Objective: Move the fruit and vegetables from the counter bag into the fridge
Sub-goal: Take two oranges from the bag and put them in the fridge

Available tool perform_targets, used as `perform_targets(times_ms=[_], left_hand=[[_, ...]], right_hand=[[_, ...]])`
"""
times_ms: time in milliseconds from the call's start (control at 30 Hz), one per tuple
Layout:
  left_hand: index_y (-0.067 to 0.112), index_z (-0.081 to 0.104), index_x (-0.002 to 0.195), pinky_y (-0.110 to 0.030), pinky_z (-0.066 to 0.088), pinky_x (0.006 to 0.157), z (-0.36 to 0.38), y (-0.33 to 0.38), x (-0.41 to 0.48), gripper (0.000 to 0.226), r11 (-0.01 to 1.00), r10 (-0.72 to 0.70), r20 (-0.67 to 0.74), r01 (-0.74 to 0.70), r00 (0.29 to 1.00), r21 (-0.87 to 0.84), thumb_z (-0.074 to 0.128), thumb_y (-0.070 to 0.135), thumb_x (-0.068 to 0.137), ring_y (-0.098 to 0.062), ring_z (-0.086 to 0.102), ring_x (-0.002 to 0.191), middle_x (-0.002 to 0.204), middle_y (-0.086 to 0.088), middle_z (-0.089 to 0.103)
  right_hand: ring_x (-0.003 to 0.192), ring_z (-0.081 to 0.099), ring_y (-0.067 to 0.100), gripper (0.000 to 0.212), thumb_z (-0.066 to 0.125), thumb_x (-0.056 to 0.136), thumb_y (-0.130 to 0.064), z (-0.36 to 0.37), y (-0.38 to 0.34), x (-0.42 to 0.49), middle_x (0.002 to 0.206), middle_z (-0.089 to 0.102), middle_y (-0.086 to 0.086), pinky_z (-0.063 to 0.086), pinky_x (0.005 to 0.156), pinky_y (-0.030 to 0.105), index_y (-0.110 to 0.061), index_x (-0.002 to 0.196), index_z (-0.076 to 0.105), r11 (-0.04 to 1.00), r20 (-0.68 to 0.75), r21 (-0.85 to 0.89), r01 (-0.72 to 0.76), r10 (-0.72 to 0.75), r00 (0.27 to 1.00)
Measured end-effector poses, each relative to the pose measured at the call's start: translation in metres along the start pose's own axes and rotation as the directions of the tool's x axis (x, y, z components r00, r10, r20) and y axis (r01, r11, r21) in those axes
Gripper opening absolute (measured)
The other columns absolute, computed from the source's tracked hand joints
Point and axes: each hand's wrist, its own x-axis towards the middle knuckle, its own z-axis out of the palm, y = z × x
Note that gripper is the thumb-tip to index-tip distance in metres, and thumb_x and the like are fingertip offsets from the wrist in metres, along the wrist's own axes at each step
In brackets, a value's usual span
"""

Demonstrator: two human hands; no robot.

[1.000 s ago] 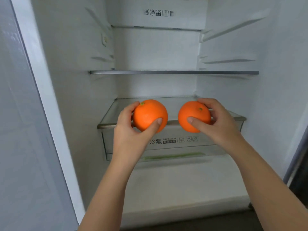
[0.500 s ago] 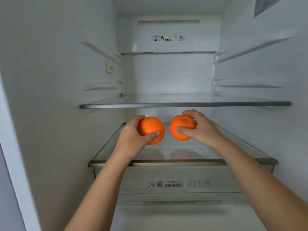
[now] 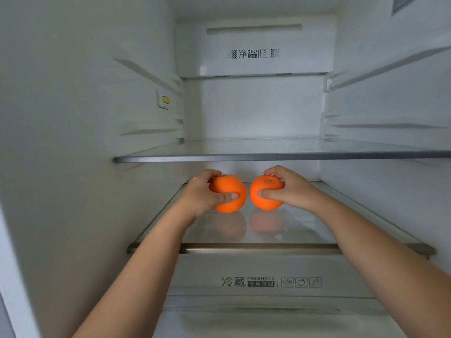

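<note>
Both my arms reach into the open fridge. My left hand grips an orange, and my right hand grips a second orange. The two oranges sit side by side, almost touching, low over the glass shelf above the crisper drawer. Their reflections show in the glass just beneath them. I cannot tell whether they rest on the glass. The counter bag is out of view.
A second glass shelf runs across just above my hands. The FRESHBOX crisper drawer is shut below. White fridge walls with shelf rails close in on both sides. A yellow-marked switch sits on the left wall.
Both hands have carried the oranges from in front of the drawer deeper into the fridge and down close to the glass shelf. My view has moved closer in.
</note>
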Motion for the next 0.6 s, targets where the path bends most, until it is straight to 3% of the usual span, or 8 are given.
perform_targets(times_ms=[100,267,600], left_hand=[[0.018,0.047,0.127,-0.030,0.046,0.075,0.0003,-0.0001,-0.0006,0.063,0.999,0.002,0.017,-0.001,1.000,-0.037,0.077,0.014,0.072,-0.018,0.046,0.102,0.118,-0.002,0.045],[0.023,0.047,0.125,-0.041,0.050,0.087,0.0018,-0.0012,-0.0003,0.063,1.000,0.006,0.043,-0.005,0.999,-0.026,0.077,0.012,0.070,-0.021,0.050,0.101,0.115,-0.002,0.047],[0.027,0.043,0.128,-0.036,0.049,0.086,-0.0033,-0.0073,-0.0014,0.068,1.000,-0.008,0.066,0.009,0.998,-0.018,0.077,0.014,0.071,-0.021,0.045,0.107,0.123,-0.002,0.043]], right_hand=[[0.107,0.050,0.018,0.054,0.070,0.077,-0.026,0.0008,0.0003,0.0014,0.126,0.049,0.004,0.043,0.079,0.028,-0.024,0.125,0.046,1.000,0.010,0.017,-0.002,0.002,1.000],[0.109,0.050,0.019,0.061,0.071,0.077,-0.024,0.0031,0.0019,0.0016,0.129,0.048,0.004,0.043,0.085,0.028,-0.024,0.131,0.043,1.000,0.034,0.004,0.001,-0.001,0.999],[0.112,0.049,0.020,0.066,0.072,0.075,-0.030,0.0031,0.0033,0.0001,0.132,0.045,0.004,0.043,0.092,0.033,-0.027,0.132,0.040,1.000,0.059,-0.002,-0.021,0.021,0.998]])
